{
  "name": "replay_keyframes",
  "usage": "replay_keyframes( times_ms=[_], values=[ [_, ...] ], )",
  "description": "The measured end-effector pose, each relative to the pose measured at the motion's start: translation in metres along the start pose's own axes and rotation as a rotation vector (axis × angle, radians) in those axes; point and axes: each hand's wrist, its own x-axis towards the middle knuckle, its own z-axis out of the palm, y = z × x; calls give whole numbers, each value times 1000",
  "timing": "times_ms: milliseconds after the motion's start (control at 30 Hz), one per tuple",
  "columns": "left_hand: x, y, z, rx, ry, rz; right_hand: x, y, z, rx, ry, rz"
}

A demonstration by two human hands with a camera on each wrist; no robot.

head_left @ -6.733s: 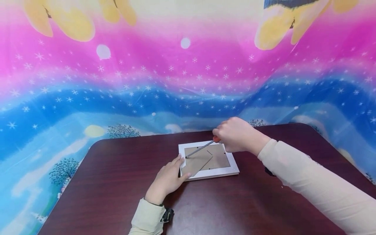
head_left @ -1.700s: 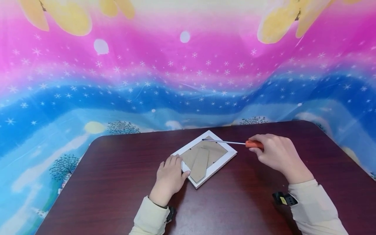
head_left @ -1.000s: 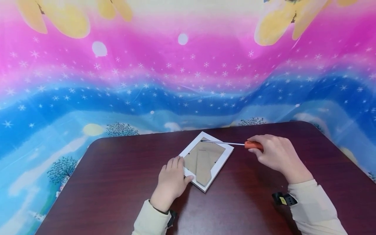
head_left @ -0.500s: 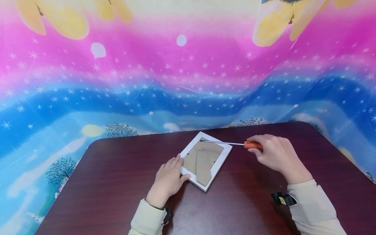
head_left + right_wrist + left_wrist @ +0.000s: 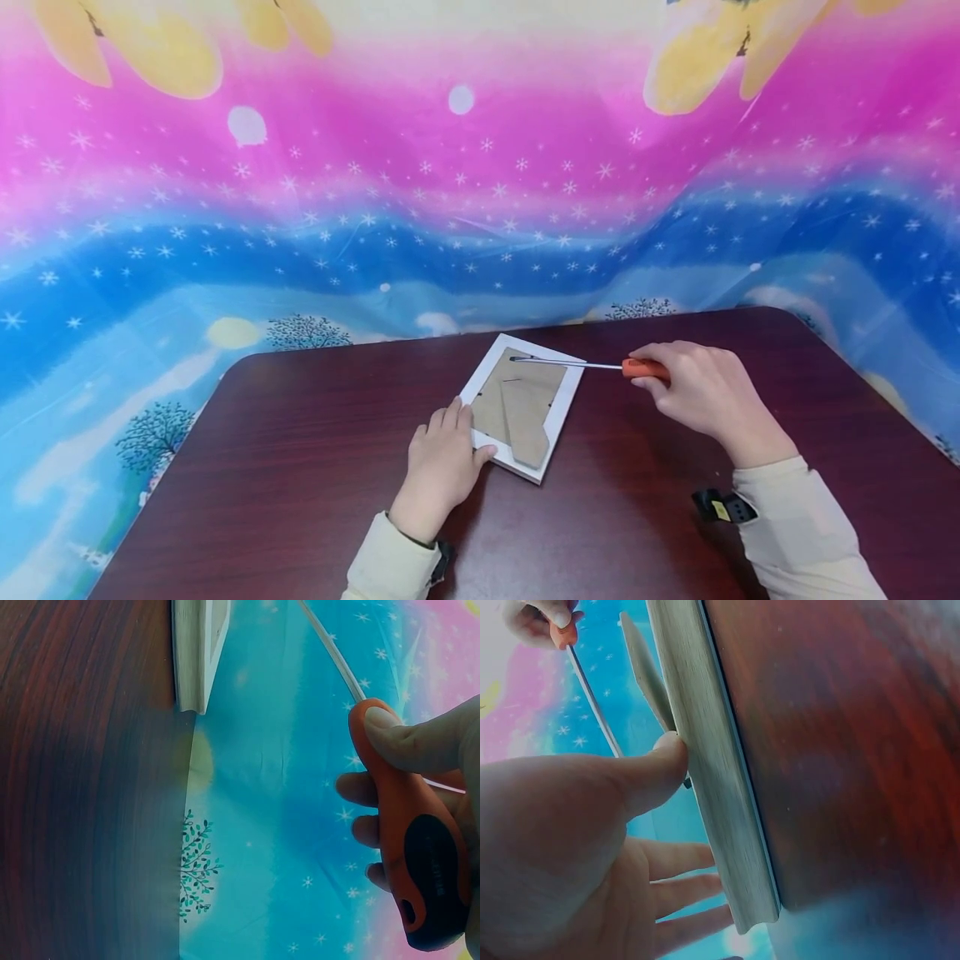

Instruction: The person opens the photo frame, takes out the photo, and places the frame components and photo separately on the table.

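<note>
A white-edged picture frame (image 5: 564, 400) lies back side up, its brown backing board and support leg (image 5: 527, 429) showing. My left hand (image 5: 438, 471) holds its near left corner, fingers along the left side and thumb on the near edge. In the left wrist view the thumb (image 5: 667, 761) touches the wooden rim (image 5: 716, 772) and the support leg stands slightly raised. My right hand (image 5: 701, 392) grips a screwdriver by its orange and black handle (image 5: 409, 802). The shaft (image 5: 600, 365) slants over the far right part, its tip at a small black tab near the backing's far left corner.
The dark red-brown table (image 5: 322, 467) has rounded far corners. Behind it hangs a printed cloth (image 5: 420, 200) with snowflakes and trees. A black strapped device (image 5: 723, 506) sits on the right wrist, another (image 5: 442, 560) on the left. Small black tabs line the backing's edges.
The picture frame has turned clockwise under my left hand over the last seconds. My right hand, earlier above the frame's right side, moved right; the screwdriver tip went from the left tab to a far one.
</note>
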Motion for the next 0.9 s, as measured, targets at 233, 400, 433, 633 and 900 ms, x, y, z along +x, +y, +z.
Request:
replay_keyframes(
  times_ms=[233,400,433,633,900],
  values=[
    [2,-16,-2,-48,-25,75,0,0,0,9,1,-5],
    [4,-19,-2,-30,-25,67,1,0,0,13,2,-8],
    [4,-18,-2,-26,-22,62,1,0,0,13,0,-7],
    [2,-5,-1,32,41,40,1,0,0,10,-3,-6],
    [-4,12,0,134,129,7,1,0,1,14,2,-17]
  ],
)
